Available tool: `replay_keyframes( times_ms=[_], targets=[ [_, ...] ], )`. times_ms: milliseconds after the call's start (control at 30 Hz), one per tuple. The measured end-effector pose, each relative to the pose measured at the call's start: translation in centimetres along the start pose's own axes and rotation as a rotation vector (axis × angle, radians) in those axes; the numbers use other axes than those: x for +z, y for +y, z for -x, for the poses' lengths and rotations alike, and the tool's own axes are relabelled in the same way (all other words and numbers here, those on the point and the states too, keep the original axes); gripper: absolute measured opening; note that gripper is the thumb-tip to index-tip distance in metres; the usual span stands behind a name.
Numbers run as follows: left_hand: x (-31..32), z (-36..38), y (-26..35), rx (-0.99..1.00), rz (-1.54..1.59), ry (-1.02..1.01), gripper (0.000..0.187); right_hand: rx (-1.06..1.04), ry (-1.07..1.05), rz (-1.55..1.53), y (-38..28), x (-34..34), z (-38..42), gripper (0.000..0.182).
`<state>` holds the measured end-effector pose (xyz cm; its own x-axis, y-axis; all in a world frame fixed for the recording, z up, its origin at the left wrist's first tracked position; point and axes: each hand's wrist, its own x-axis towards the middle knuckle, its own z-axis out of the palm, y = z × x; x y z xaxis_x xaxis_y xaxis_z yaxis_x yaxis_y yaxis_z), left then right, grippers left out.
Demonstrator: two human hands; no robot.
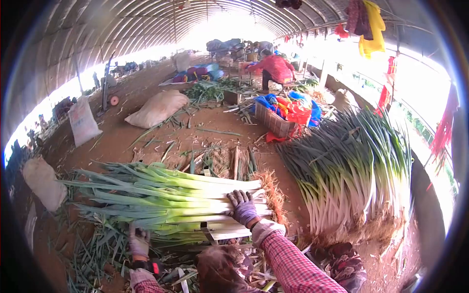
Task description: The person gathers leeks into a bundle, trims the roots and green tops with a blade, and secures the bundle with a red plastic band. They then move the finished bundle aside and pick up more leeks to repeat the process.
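A thick bundle of leeks [195,188] lies sideways in front of me, green leaves to the left and brown roots [274,198] to the right. It rests on a low metal frame [209,233]. On the white stems near the roots lies my right hand [243,209], gloved, its fingers slightly spread over them. My left hand [139,242], in a pale glove, is at the lower edge of the leaves; its fingers are closed against them and partly hidden. To the right stands a large pile of leeks [349,171], roots toward me.
Leaf scraps [97,254] litter the dirt floor. Behind the bundle are a stuffed sack [157,108] and a crate [274,121] with coloured plastic. A white sack [83,121] stands left. Farther back, a person in red [277,67] sits bent over, inside an arched tunnel.
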<state>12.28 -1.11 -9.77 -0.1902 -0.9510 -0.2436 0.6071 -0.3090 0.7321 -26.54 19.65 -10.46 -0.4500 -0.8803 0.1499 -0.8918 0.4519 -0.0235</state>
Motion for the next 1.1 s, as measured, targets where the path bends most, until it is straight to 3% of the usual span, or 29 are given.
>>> replay_keyframes(
  times_ms=[267, 333, 367, 567, 600, 667, 733, 867, 900, 1000, 1033, 1100],
  targets=[
    [-1.2, -1.7, 1.0, 0.12, -0.002, 0.108, 0.047, -0.009, 0.008, -0.044, 0.1, 0.1, 0.1, 0.08],
    [0.0, -2.6, 1.3, 0.146, 0.047, 0.033, 0.053, -0.009, 0.003, -0.052, 0.2, 0.0, 0.1, 0.081],
    [2.3, -1.8, 1.7, 0.244, -0.019, 0.088, 0.055, -0.002, -0.036, -0.061, 0.1, -0.9, 0.3, 0.08],
    [-4.9, -19.6, 4.4, 0.075, -0.858, 0.301, 0.06, -0.016, 0.019, -0.078, 0.3, -0.2, 0.3, 0.08],
    [-5.0, -21.7, 5.9, 0.271, -1.293, 0.224, 0.058, -0.025, 0.037, -0.079, 0.5, 0.3, 0.2, 0.081],
    [-1.1, -19.6, 8.0, 0.407, -1.952, 0.21, 0.062, -0.036, 0.096, -0.063, 0.6, 0.8, 0.3, 0.08],
    [2.7, -16.3, 10.5, 0.395, -2.24, 0.129, 0.067, -0.037, 0.136, -0.093, 0.6, 1.0, 0.4, 0.078],
    [6.2, -11.5, 14.2, 0.117, -2.183, -0.144, 0.068, -0.047, 0.151, -0.076, 0.9, 1.3, 0.3, 0.079],
    [4.4, -12.4, 15.1, 0.045, -1.923, -0.235, 0.072, -0.052, 0.166, -0.08, 0.9, 1.5, 0.2, 0.08],
    [-5.8, -20.2, 14.5, 0.221, -1.397, -0.129, 0.077, -0.048, 0.179, -0.093, 0.9, 1.7, 0.3, 0.08],
    [-5.6, -17.8, 13.6, 0.045, -1.21, -0.074, 0.08, -0.046, 0.17, -0.087, 0.9, 1.6, 0.3, 0.08],
    [-3.8, -15.2, 13.2, 0.056, -1.229, 0.018, 0.083, -0.04, 0.151, -0.059, 0.7, 1.4, 0.1, 0.08]
  ],
)
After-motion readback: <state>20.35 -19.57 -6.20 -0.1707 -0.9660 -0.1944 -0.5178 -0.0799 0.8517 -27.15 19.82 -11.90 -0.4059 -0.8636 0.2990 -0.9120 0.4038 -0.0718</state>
